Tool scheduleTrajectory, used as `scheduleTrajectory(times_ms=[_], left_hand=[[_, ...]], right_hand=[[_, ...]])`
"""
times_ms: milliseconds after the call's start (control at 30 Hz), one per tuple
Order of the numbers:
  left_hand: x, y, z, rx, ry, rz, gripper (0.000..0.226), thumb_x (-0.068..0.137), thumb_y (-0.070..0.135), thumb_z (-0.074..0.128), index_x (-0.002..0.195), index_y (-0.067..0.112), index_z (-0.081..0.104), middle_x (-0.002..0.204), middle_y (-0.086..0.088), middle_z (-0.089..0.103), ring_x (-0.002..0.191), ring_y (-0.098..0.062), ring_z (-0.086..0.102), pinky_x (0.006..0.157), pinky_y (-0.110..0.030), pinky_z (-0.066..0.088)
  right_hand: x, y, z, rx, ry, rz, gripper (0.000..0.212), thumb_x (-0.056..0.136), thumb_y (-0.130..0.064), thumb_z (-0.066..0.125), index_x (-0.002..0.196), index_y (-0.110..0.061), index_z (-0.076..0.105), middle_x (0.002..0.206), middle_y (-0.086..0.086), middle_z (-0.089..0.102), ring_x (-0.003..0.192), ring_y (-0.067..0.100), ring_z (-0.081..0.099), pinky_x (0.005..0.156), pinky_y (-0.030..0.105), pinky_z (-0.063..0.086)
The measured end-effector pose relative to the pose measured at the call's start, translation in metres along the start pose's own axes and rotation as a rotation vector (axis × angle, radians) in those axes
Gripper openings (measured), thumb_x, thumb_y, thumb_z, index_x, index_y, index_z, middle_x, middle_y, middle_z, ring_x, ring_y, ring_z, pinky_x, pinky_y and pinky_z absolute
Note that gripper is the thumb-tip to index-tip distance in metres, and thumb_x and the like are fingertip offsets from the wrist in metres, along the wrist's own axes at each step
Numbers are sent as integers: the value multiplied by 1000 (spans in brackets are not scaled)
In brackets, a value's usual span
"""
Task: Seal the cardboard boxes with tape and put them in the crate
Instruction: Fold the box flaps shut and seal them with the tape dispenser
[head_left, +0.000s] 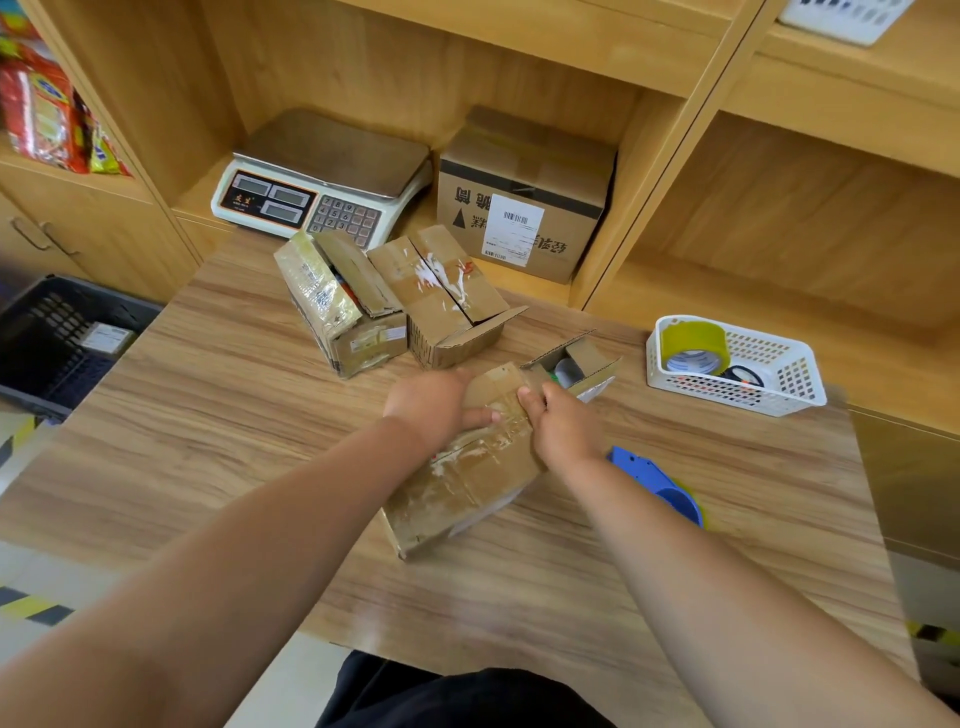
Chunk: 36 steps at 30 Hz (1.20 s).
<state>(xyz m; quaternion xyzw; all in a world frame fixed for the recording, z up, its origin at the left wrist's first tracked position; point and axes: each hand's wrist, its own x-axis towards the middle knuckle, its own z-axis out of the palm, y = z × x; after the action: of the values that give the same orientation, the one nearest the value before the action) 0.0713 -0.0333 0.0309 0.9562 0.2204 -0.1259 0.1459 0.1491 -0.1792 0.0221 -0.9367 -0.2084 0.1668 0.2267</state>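
A worn cardboard box (467, 478) lies in the middle of the wooden table (208, 415), its far end flaps open. My left hand (434, 402) presses on its top flap with the thumb stretched across. My right hand (563, 423) grips the flap's right edge. Just right of the box lies a blue tape dispenser (660, 480), partly hidden by my right forearm. Two more open cardboard boxes, one (337, 306) on the left and one (447, 296) on the right, stand behind it. A dark crate (47, 343) sits on the floor at the left.
A white basket (779, 384) with a yellow tape roll (693, 345) stands at the table's right. A weighing scale (322, 182) and a labelled carton (524, 202) sit in the shelf behind. Snack packets (47, 109) fill the upper-left shelf.
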Motion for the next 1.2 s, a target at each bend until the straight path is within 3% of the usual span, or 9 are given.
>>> scheduleTrajectory(times_ms=[133,300,467,567,700,867,967,1100,1200], left_hand=[[-5,4,-5,145,123,14,72,79,76,42,122,18,49,99,-6,65,97,-26,59,68,-32,42],[-31,-6,9,106,297,-57,73,81,73,41,128,18,46,128,-4,57,125,-25,43,99,-36,33],[-78,-35,26,-164,367,-295,105,74,74,52,148,7,20,153,-10,27,142,-28,19,114,-43,17],[-95,-39,31,-416,317,-447,114,75,68,60,149,-1,7,156,-16,19,143,-32,15,116,-42,15],[-94,-33,31,-802,207,-582,81,81,51,66,134,-1,32,133,-16,50,121,-33,47,90,-38,42],[-89,-23,28,-868,222,-626,59,87,41,64,128,5,41,117,-9,60,95,-25,56,71,-28,37],[-87,-18,32,-892,260,-657,66,82,46,68,125,5,41,121,-10,59,106,-29,58,73,-28,39],[-80,-18,29,-894,267,-657,70,78,51,71,121,5,41,121,-10,59,109,-29,58,73,-27,38],[-76,-22,26,-857,247,-620,67,81,51,68,120,4,40,122,-12,58,109,-30,57,72,-29,37]], right_hand=[[-2,-4,8,81,25,127,39,100,-47,32,99,-13,51,94,4,61,93,29,57,69,34,36],[-5,-9,13,123,94,195,47,101,-46,29,123,-9,49,115,9,61,108,32,56,73,34,36],[-16,-10,15,34,160,143,32,102,-38,29,95,-12,45,81,4,56,84,30,58,58,33,31],[-21,-14,14,-159,208,-29,29,102,-31,33,110,-8,48,99,6,58,92,27,57,59,30,31],[-26,-22,17,-368,172,-133,44,101,-37,35,131,-6,41,123,8,54,110,22,53,76,31,42],[-29,-23,21,-324,172,-124,51,100,-39,35,138,-5,34,132,11,50,121,23,47,90,33,45],[-33,-27,21,-368,141,-124,66,97,-46,35,144,-1,23,145,17,37,133,27,35,106,37,35],[-32,-37,24,-530,-21,-104,107,83,-79,16,149,1,-9,158,21,-9,147,30,-6,119,43,4],[-31,-42,25,-533,-49,-84,122,68,-89,6,147,2,-15,156,22,-16,146,33,-10,120,45,2]])
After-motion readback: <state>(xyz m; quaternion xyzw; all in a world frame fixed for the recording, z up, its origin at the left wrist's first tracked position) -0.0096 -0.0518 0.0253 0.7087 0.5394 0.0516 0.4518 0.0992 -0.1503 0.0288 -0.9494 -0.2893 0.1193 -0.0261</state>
